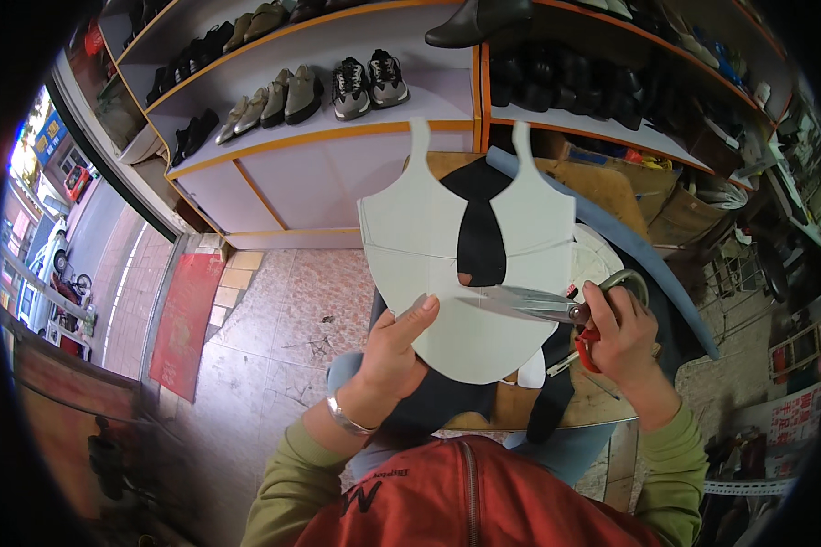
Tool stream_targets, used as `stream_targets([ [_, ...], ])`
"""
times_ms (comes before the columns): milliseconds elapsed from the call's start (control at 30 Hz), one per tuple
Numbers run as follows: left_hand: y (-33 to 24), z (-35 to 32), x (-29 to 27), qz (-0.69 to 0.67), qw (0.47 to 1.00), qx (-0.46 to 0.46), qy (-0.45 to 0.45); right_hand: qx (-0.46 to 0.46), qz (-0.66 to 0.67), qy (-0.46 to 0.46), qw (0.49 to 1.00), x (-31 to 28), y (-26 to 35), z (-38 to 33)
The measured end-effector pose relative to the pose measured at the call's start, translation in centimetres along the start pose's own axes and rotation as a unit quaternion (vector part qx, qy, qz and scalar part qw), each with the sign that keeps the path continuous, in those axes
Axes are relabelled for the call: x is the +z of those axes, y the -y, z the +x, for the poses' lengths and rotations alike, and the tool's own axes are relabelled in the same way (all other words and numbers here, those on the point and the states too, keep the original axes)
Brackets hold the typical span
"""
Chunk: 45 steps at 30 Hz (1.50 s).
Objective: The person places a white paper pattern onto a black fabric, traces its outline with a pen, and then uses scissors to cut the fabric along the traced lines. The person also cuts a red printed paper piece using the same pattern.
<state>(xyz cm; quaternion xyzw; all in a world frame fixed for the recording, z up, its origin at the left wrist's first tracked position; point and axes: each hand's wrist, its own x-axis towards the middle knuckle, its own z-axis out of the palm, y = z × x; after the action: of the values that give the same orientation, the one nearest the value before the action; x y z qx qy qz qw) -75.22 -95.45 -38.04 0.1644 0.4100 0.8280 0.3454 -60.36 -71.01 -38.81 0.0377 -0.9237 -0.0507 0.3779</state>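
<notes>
The pale paper pattern sits at the centre of the frame, held up flat toward the camera, its rounded end lowermost and two narrow tabs pointing to the top of the frame, so its long axis runs top to bottom. Its lower left edge is hidden under the left hand, whose thumb lies over the front, pinching the sheet; the other fingers are behind it, unseen. The scissors lie nearly level, blades pointing left, seemingly slightly parted on the pattern. The right hand curls its fingers through the red handles at centre right. Black material shows through the pattern's middle gap. Shoe shelves fill the upper frame.
</notes>
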Motion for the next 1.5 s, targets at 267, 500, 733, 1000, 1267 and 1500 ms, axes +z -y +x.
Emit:
stream_targets([
  [267,-2.6,0.4,-1.5,0.027,0.994,-0.093,0.051,-0.13,-0.065,0.059,0.988,-3.0,-2.4,2.6],
  [500,-3.6,0.5,-2.3,0.01,0.988,-0.122,0.096,-0.075,0.022,0.077,0.994,-2.7,-1.2,2.7],
  [733,-4.3,0.5,-2.7,0.034,0.988,-0.136,0.071,-0.129,-0.027,0.046,0.99,-4.1,-0.7,3.8],
  [1000,-4.4,0.1,-2.6,-0.034,0.978,-0.166,0.119,-0.142,-0.012,0.061,0.988,-2.9,-0.4,3.4],
  [1267,-3.9,0.2,-2.7,-0.027,0.983,-0.155,0.095,-0.141,0.005,0.067,0.988,-3.0,-0.4,3.6],
  [1500,-3.7,0.2,-2.9,-0.023,0.985,-0.15,0.085,-0.149,-0.003,0.086,0.985,-3.3,-0.5,3.7],
])
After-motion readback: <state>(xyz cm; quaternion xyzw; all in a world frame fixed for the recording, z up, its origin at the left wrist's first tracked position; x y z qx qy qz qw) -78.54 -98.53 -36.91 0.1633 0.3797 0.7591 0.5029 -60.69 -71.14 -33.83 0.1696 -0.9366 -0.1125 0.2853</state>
